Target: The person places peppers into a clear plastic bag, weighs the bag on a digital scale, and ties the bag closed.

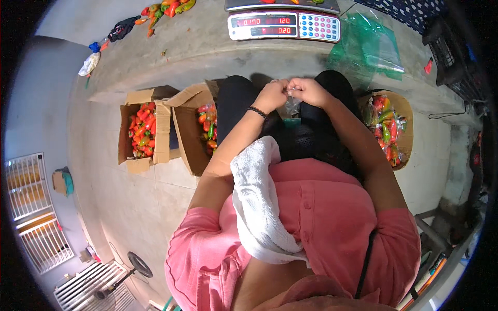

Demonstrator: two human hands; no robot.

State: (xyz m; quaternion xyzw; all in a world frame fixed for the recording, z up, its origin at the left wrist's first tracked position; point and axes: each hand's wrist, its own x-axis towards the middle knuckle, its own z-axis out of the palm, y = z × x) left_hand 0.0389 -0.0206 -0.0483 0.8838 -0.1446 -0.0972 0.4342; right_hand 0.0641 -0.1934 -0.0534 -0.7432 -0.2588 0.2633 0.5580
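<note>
Between my knees, a small clear plastic bag hangs from my fingers. My left hand, with a dark beaded bracelet at the wrist, pinches its top edge. My right hand is closed on the same edge, its fingertips meeting those of the left. What the bag holds, if anything, cannot be made out. Just beyond my hands, a digital scale with lit red displays and a keypad stands on a concrete ledge. A few peppers show on its pan.
Cardboard boxes of red and green peppers stand left, by my left leg, and right, the last with bagged peppers. Green and clear plastic bags lie right of the scale. Loose peppers and a black crate flank it.
</note>
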